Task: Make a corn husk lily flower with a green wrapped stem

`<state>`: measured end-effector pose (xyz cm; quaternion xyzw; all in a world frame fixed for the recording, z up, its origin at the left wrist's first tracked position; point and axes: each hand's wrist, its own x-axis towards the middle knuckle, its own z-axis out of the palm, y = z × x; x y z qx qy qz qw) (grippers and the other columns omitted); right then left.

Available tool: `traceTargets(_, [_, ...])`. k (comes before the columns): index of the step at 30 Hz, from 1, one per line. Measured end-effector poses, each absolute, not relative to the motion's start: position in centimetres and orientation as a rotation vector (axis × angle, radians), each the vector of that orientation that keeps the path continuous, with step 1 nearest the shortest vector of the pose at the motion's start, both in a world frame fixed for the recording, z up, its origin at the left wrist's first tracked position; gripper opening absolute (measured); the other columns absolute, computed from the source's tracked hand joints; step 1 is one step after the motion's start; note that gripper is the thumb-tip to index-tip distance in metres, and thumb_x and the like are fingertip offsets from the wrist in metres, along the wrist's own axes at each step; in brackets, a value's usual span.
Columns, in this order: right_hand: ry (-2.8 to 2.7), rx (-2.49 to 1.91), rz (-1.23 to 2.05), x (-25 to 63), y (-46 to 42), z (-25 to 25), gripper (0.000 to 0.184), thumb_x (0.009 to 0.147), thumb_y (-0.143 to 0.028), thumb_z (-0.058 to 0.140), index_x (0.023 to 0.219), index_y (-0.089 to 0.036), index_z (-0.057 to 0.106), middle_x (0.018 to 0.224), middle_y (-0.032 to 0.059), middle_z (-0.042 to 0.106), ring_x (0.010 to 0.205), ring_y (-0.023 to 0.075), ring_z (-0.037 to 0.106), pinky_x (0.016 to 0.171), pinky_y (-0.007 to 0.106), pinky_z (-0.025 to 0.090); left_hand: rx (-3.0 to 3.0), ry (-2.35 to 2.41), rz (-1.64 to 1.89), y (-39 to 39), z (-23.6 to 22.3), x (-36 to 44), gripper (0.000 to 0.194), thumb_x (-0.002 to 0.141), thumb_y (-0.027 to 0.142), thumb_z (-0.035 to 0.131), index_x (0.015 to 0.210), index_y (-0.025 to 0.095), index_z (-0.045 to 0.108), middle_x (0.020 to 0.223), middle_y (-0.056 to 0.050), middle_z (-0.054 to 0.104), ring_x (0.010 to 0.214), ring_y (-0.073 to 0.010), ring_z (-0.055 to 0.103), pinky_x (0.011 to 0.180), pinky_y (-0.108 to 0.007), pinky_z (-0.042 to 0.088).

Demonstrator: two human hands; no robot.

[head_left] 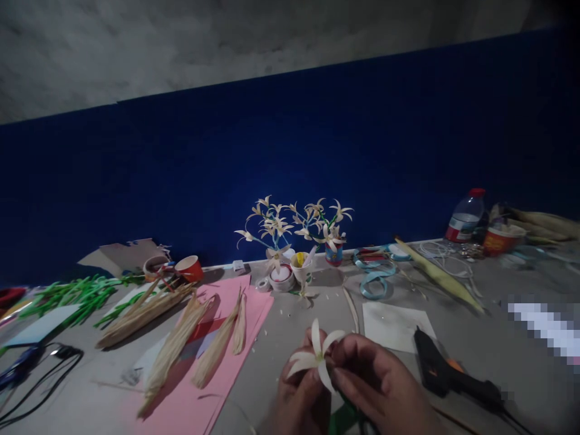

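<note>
Low over the near edge of the bench [290, 314], the left hand [301, 396] and right hand [380, 386] each close their grip on a pale paper flower [317, 356], pinching its base so the petals fan free, glue gun [448, 374] close by.

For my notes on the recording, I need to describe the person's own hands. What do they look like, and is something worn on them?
Both the left hand and the right hand are bare: no gloves, and no rings or watch show. No sleeve is visible; the wrists leave the picture at its bottom edge. The light is dim, so finer details cannot be told.
</note>
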<state>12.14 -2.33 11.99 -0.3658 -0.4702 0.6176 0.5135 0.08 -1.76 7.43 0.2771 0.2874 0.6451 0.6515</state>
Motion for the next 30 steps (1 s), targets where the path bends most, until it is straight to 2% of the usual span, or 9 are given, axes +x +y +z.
traceTargets(3, [-1.171,-0.864,1.516,12.2,-2.2,11.5,0.029,0.076,-0.045,0.076,0.078,-0.019,0.064,0.083,0.0002,0.07,0.082,0.0154,0.065,0.078,0.024,0.048,0.587,0.624,1.449,-1.7,7.7,0.1,0.029,0.059,0.035,0.086,0.076,0.017,0.071,0.081,-0.005,0.07,0.084,-0.0239,0.067,0.083,-0.034,0.052])
traceTargets(6, [-1.214,-0.909,1.35,12.0,-2.4,10.8,0.02,0.08,-0.038,0.071,0.078,-0.02,0.062,0.084,0.0012,0.071,0.084,0.0178,0.067,0.079,0.026,0.051,0.589,0.651,1.459,-1.8,8.4,0.2,0.031,0.056,0.037,0.088,0.071,0.016,0.071,0.077,-0.005,0.07,0.082,-0.024,0.068,0.081,-0.033,0.053])
traceTargets(9, [-1.463,-0.973,0.882,12.0,-2.6,10.6,0.008,0.088,-0.023,0.059,0.08,-0.022,0.061,0.078,-0.0001,0.067,0.076,0.0164,0.065,0.07,0.025,0.052,0.561,0.786,1.492,-2.1,9.1,0.4,0.032,0.056,0.037,0.088,0.074,0.017,0.072,0.078,-0.006,0.074,0.081,-0.0247,0.07,0.08,-0.033,0.055])
traceTargets(12, [-1.724,-0.93,0.399,12.3,-2.6,11.1,0.013,0.088,-0.011,0.052,0.086,-0.023,0.057,0.077,-0.0007,0.063,0.073,0.0148,0.062,0.068,0.024,0.05,0.479,0.888,1.533,-2.5,9.3,0.6,0.039,0.052,0.039,0.089,0.081,0.018,0.073,0.079,-0.008,0.078,0.082,-0.0281,0.073,0.079,-0.037,0.057])
traceTargets(16, [-1.858,-0.907,0.091,12.4,-2.5,11.6,0.017,0.086,-0.005,0.053,0.091,-0.021,0.053,0.081,0.0028,0.066,0.077,0.017,0.061,0.072,0.028,0.05,0.42,0.952,1.599,-2.7,9.3,1.0,0.038,0.048,0.036,0.091,0.078,0.02,0.073,0.078,-0.008,0.08,0.083,-0.0299,0.074,0.078,-0.037,0.058])
traceTargets(21, [-1.912,-0.868,-0.032,12.4,-2.5,11.3,0.016,0.085,-0.005,0.056,0.091,-0.019,0.054,0.082,0.0054,0.067,0.077,0.0187,0.061,0.073,0.033,0.05,0.449,0.945,1.637,-2.6,9.5,1.1,0.039,0.044,0.036,0.093,0.073,0.017,0.075,0.074,-0.009,0.08,0.074,-0.0266,0.073,0.073,-0.033,0.057])
traceTargets(25, [-1.94,-0.877,-0.001,12.6,-2.6,11.3,0.018,0.084,-0.004,0.057,0.094,-0.02,0.057,0.085,0.0057,0.07,0.079,0.0195,0.062,0.075,0.034,0.05,0.454,0.97,1.695,-2.5,9.5,1.2,0.039,0.042,0.039,0.093,0.069,0.017,0.076,0.072,-0.008,0.078,0.069,-0.0231,0.07,0.069,-0.029,0.055])
traceTargets(30, [-1.805,-0.889,0.227,12.5,-2.7,11.6,0.017,0.085,-0.007,0.055,0.09,-0.023,0.057,0.08,0.0006,0.068,0.075,0.0157,0.064,0.07,0.025,0.051,0.533,1.058,1.783,-2.5,9.2,1.4,0.039,0.043,0.047,0.091,0.066,0.019,0.076,0.072,-0.005,0.075,0.073,-0.0216,0.067,0.072,-0.027,0.052])
